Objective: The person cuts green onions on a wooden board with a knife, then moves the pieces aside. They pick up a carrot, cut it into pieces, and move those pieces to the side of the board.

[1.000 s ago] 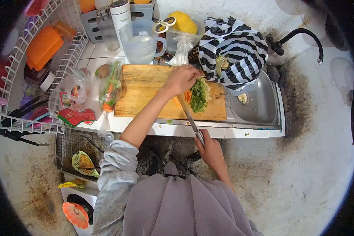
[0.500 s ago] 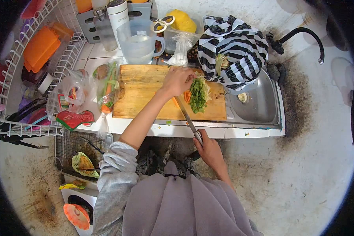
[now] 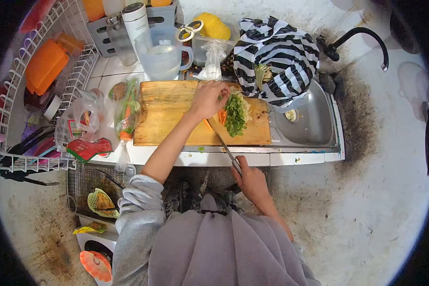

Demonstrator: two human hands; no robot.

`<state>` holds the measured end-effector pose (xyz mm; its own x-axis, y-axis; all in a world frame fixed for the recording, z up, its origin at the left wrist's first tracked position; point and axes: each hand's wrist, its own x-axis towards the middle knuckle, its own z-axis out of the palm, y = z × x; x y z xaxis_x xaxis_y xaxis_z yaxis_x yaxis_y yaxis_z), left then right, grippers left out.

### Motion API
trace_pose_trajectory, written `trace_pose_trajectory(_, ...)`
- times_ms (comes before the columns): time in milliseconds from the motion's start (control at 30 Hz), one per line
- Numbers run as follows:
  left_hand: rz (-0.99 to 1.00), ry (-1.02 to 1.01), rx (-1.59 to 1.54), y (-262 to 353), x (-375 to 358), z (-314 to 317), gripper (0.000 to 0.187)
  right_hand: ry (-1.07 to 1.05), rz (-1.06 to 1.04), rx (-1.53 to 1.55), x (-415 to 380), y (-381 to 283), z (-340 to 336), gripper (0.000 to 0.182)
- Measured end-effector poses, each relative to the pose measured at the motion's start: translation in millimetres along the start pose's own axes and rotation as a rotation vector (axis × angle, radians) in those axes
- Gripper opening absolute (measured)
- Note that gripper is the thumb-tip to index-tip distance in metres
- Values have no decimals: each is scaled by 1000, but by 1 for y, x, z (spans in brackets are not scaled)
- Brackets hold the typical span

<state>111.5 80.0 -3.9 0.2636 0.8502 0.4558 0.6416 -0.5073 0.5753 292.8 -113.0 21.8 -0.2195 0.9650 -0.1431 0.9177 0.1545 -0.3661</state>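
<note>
My right hand (image 3: 252, 183) is wrapped round the handle of a knife (image 3: 223, 144), whose blade points up and left over the wooden cutting board (image 3: 164, 109). Above the blade, my left hand (image 3: 209, 98) is over the board with its fingers curled at the upper left edge of the chopped greens (image 3: 235, 116); what it holds, if anything, is hidden. Orange strips (image 3: 221, 115) lie between the blade and the greens. Pale shreds (image 3: 247, 112) border the greens on the right.
A striped black and white bag (image 3: 283, 62) stands by the sink (image 3: 314, 124). Behind the board are a water jug (image 3: 163, 62) and a tied clear bag (image 3: 211, 59). Bagged vegetables (image 3: 126, 107) lie left of the board, beside a white rack (image 3: 74, 90).
The whole view has shifted slightly, moving the board and counter a little left in the picture. Both hands stay near the same places, and the knife remains in my right hand.
</note>
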Motion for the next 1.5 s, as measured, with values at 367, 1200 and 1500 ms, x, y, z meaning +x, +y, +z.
trace_pose_trajectory(367, -13, 5, 29, 11, 8, -8, 10, 44, -50, 116, 1, 11, -4, 31)
trace_pose_trajectory(1200, -193, 143, 86, 3, -16, -14, 7, -67, -121, -85, 38, 44, -27, 30)
trace_pose_trajectory(1500, -220, 128, 132, 8, -16, -17, 7, -20, -177, -91, 42, 49, -29, 32)
